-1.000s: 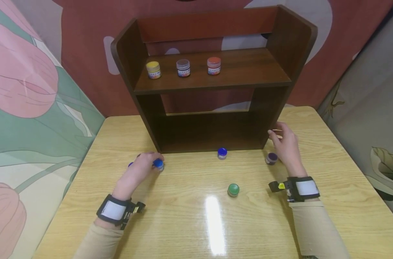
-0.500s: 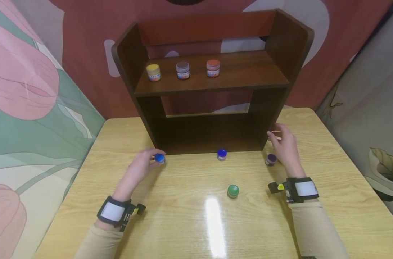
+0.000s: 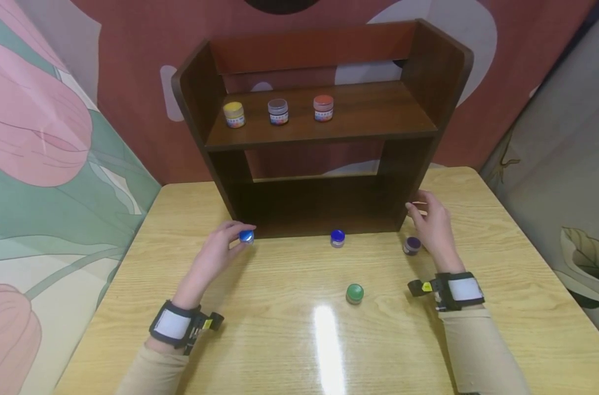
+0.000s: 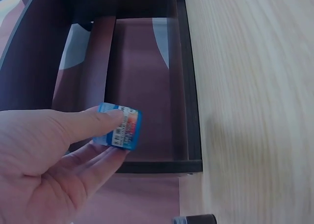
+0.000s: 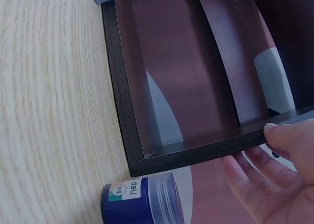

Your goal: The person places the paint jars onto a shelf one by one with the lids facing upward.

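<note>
My left hand (image 3: 214, 255) pinches a small blue paint jar (image 4: 119, 126) between thumb and fingers, just in front of the shelf's lower left corner. In the left wrist view the jar is tilted, its printed label towards the camera. On the other side, my right hand (image 3: 434, 225) holds the right side panel of the dark brown shelf (image 3: 319, 140); the right wrist view has the thumb at its front edge and the fingers along the outside. Close to that hand, a dark purple paint jar (image 3: 412, 246) stands on the table.
Yellow (image 3: 234, 115), dark (image 3: 278, 112) and red (image 3: 323, 108) paint jars stand on the upper board. A darker blue jar (image 3: 337, 238) sits by the shelf's bottom edge, a green jar (image 3: 355, 294) nearer. A dark-lidded jar (image 4: 196, 219) shows low in the left wrist view.
My left hand has taken the blue jar up and moved it slightly away from me towards the shelf. My right hand stays at the side panel. The head view has shifted slightly.
</note>
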Demonstrator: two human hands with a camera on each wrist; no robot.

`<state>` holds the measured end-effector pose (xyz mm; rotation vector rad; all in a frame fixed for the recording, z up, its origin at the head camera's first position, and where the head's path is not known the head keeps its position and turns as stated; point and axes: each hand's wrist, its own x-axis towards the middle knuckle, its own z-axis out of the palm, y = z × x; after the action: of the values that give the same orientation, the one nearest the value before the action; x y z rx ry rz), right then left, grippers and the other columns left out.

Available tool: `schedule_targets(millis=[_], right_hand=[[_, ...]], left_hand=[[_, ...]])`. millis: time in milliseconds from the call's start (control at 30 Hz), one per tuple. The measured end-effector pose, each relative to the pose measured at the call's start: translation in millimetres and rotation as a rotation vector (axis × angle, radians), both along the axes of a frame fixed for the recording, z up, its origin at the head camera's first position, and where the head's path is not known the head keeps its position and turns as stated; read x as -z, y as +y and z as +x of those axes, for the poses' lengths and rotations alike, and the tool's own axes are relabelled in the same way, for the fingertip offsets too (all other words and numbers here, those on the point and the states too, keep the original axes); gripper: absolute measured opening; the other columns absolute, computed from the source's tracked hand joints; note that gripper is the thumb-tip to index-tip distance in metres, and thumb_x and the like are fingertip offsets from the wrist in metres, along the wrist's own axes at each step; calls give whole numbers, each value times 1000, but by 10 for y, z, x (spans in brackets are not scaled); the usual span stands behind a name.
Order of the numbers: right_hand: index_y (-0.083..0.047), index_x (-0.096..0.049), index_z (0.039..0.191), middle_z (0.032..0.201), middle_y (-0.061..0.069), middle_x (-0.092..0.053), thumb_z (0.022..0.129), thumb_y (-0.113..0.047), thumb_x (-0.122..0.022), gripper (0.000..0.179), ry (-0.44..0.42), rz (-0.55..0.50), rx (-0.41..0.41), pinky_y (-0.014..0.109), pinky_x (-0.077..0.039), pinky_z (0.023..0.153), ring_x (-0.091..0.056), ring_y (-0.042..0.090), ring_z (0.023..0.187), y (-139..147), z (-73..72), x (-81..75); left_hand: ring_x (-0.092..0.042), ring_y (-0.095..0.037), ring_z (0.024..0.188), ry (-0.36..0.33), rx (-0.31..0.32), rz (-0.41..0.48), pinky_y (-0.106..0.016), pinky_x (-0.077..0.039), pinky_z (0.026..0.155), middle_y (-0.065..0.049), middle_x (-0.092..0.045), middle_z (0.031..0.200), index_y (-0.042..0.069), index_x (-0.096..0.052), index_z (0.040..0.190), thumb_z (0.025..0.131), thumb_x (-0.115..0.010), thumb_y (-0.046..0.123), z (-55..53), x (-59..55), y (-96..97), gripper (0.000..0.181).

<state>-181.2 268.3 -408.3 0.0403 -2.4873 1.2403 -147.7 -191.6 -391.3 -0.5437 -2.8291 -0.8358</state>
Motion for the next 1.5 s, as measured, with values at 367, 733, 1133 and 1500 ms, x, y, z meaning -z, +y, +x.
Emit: schedule_targets(millis=[367, 733, 1133, 1500], right_hand=[[2, -50, 137, 134, 26, -58, 104, -20, -52, 40, -16, 0, 8, 54, -55, 95, -62, 43, 118, -2, -10, 5], [2, -50, 136, 134, 26, -58, 104, -19, -52, 39, -12, 4, 8, 54, -55, 95, -63, 43, 118, 6, 3, 8], [2, -48, 139, 136, 27, -57, 104, -21, -51, 41, -17, 6, 2, 55, -55, 96, -62, 43, 118, -2, 10, -10], [3, -49, 137, 135, 27, -58, 104, -20, -52, 41, -8, 2, 2, 54, -55, 94, -63, 43, 117, -1, 8, -6]], left_hand=[[-67, -30, 107, 20, 13, 61, -45, -61, 90, -16, -65, 126, 10, -63, 130, 91, -73, 11, -3, -137, 154, 40], [-71, -26, 107, 62, 60, 128, -40, -61, 91, -10, -69, 116, 10, -63, 122, 91, -72, 13, -27, -279, 358, 32], [-67, -19, 114, 223, 130, 191, -34, -57, 100, -4, -68, 123, 13, -64, 125, 92, -71, 16, -38, -457, 555, 34], [-65, -20, 120, 261, 160, 217, -35, -55, 103, -5, -67, 130, 15, -62, 131, 94, -69, 17, -39, -590, 671, 38]])
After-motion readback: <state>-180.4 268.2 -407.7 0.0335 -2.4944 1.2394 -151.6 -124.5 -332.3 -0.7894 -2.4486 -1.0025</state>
